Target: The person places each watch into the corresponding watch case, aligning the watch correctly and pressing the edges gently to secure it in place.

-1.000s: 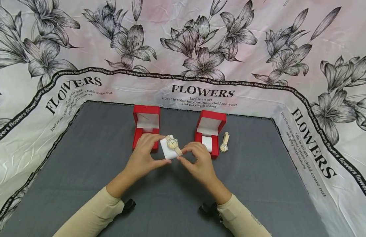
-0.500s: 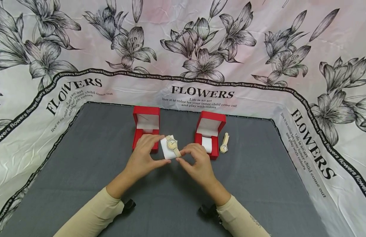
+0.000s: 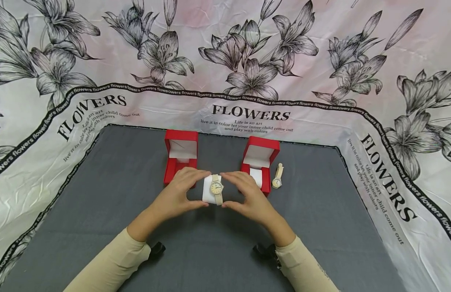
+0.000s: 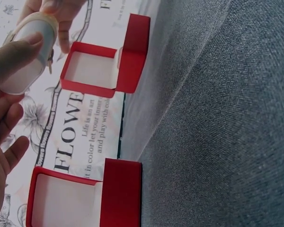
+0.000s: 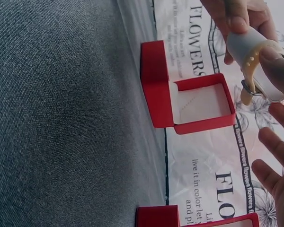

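Note:
A cream-strapped wristwatch (image 3: 216,187) is wrapped round a white watch cushion (image 3: 208,195), held up between both hands. My left hand (image 3: 179,190) grips the cushion's left end between thumb and fingers. My right hand (image 3: 251,198) pinches the right end, thumb below and fingertips above, close to the strap. In the right wrist view, the strap's loose end and its buckle (image 5: 251,88) hang under the cushion (image 5: 240,44). From the left wrist view, my left thumb lies across the cushion (image 4: 41,33).
Behind my left hand stands an open red watch box (image 3: 181,136), partly hidden. Another open red box (image 3: 264,141) at the right has a white cushion (image 3: 256,177) inside. Beside it a second cream wristwatch (image 3: 277,180) lies on the grey cloth (image 3: 313,211).
The cushion and watch have turned from tilted to nearly straight and come slightly nearer. My right fingers have shifted from the strap's lower end to span the cushion's right side.

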Available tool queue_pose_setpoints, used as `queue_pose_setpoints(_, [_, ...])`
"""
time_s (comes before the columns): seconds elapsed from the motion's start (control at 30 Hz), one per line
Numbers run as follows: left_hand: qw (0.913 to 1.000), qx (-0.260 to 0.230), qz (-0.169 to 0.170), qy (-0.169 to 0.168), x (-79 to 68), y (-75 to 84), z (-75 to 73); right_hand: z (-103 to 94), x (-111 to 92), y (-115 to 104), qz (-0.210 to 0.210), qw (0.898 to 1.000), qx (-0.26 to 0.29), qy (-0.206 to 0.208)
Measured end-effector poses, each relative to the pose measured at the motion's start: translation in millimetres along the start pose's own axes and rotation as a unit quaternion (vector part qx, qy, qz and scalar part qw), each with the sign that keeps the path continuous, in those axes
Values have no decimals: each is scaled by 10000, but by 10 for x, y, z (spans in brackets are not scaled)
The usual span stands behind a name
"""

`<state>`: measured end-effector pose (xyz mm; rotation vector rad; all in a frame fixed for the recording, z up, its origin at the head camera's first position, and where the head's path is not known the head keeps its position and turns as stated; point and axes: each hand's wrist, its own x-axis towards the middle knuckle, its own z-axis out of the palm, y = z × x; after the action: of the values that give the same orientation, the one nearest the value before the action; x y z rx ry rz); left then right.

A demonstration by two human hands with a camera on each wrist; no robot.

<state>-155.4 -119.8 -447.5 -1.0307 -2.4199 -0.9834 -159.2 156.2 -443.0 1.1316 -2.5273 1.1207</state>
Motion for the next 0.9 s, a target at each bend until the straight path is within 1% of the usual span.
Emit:
queue_pose_setpoints(0.1, [10000, -53, 51, 45, 2, 13, -10, 2, 8, -17, -84, 10000, -26, -12])
queue_pose_setpoints(0.33, [9994, -219, 109, 227, -12, 38, 18, 51, 10, -56, -208, 9995, 57, 209])
queue_pose_setpoints(0.5, [9993, -268, 60, 252, -20, 55, 54, 76, 8, -48, -326, 9990, -4, 308])
queue_pose_setpoints(0.63, [9995, -215, 59, 230, -22, 53, 54, 50, 20, -44, -362, 9990, -248, 126])
queue_pose_setpoints(0.8, [9993, -199, 235, 203, -32, 23, 21, -8, 35, -74, -427, 9966, -694, -123])
queue_pose_setpoints(0.9, [9992, -158, 317, 174, -43, 6, -20, -1, 48, -85, -558, 9944, -873, -218])
